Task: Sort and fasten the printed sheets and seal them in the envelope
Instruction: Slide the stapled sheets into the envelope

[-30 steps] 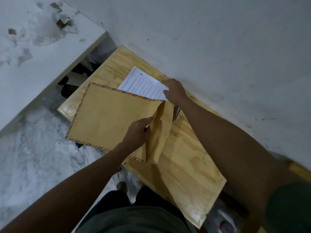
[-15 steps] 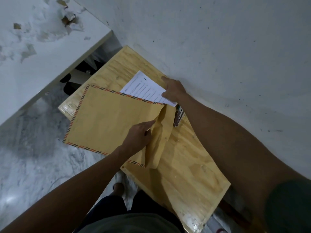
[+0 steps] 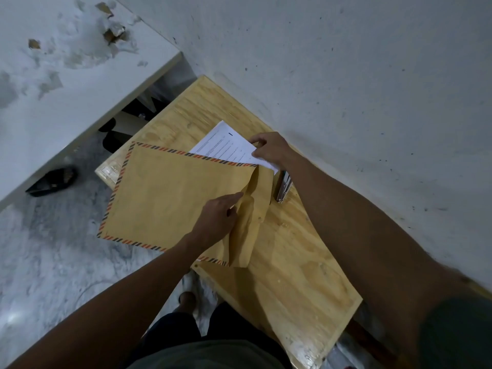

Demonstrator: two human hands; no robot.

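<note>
- Since the frame a second ago, little has moved: both hands keep their places on the paper goods, the printed sheets sit at much the same depth behind the envelope, and the camera has tipped slightly, bringing more of the floor into view.
- Head view: a person looks down at a small wooden table [image 3: 287, 262] pushed against a pale, speckled wall [image 3: 346, 62].
- A large brown envelope [image 3: 170, 198] with a striped red-and-dark border lies on the table, its left part hanging over the table's edge. Its flap [image 3: 253, 222] stands open on the right side, creased and raised.
- Left hand [image 3: 217, 221]: fingers curled at the envelope's mouth, gripping the edge of the opening beside the flap. The fingertips are hidden by paper.
- Right hand [image 3: 271, 150]: thumb and curled fingers pinch the corner of the printed sheets [image 3: 226, 145], white pages with lines of text too small to read.
- Those sheets show above the envelope's top border, on the wall side. Whether their lower part is inside the envelope or only behind it cannot be told.
- A metal stapler [image 3: 283, 187] lies on the table just beside the flap, under the right wrist.
- A dark sandal [image 3: 53, 179] lies on the marbled floor to the left.
</note>
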